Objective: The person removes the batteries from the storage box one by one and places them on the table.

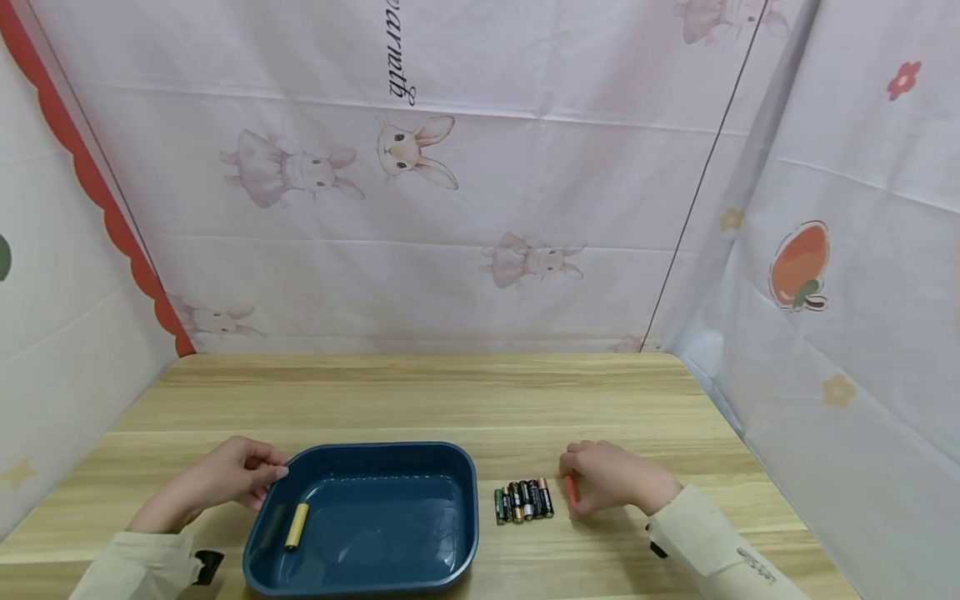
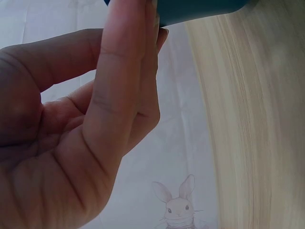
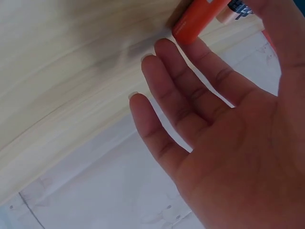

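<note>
A dark blue tray stands on the table with a yellow battery lying near its left wall. At the tray's upper left rim, my left hand pinches the edge between thumb and fingers; in the left wrist view the fingertips cover that part of the tray. My right hand holds an orange battery between thumb and index finger, close to the tabletop. The other right fingers are extended loosely. Left of this hand, several black, green and copper-topped batteries lie side by side in a row.
The wooden table carries everything. Behind it hangs a pale cloth printed with rabbits, and further cloths close off the left and right sides. The battery row lies between the tray's right wall and my right hand.
</note>
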### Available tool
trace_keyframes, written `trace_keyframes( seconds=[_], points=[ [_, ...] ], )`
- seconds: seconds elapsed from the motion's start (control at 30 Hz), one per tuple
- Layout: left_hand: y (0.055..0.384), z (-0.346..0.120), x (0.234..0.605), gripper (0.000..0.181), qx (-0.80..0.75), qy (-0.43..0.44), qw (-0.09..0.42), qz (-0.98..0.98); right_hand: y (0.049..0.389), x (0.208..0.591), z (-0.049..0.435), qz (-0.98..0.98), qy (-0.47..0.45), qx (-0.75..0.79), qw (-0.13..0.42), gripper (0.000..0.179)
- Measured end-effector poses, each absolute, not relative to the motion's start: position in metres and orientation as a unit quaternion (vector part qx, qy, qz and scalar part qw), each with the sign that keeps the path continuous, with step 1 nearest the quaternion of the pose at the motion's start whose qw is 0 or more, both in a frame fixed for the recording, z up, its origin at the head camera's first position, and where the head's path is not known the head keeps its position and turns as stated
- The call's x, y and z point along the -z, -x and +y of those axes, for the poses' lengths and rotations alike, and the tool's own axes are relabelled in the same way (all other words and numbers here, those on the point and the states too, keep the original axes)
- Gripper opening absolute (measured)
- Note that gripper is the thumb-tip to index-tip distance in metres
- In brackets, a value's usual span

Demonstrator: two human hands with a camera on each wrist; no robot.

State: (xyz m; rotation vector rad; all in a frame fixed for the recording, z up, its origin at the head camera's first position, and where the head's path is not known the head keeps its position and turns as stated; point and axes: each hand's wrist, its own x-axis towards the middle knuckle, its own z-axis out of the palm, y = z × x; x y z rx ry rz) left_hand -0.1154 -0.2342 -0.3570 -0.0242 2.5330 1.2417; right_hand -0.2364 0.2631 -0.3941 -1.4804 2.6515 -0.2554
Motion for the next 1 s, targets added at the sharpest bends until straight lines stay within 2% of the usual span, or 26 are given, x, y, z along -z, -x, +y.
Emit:
trace_keyframes(
  seconds=[0.2,0.4,0.67,1.0],
  points=[
    [0.115,-0.234,0.357,0.02,-0.438,0.011,0.162,0.884,0.236,0.394,0.251,0.86,0.5,0.083,0.049,0.021],
    [0.115,-0.235,0.355,0.02,-0.44,0.008,0.165,0.882,0.233,0.392,0.244,0.869,0.484,0.069,0.071,0.037],
    [0.115,-0.237,0.355,0.021,-0.442,0.002,0.168,0.881,0.232,0.393,0.243,0.872,0.481,0.06,0.067,0.043],
    [0.114,-0.237,0.357,0.021,-0.445,0.003,0.168,0.88,0.229,0.391,0.244,0.87,0.487,0.059,0.055,0.041]
  ],
)
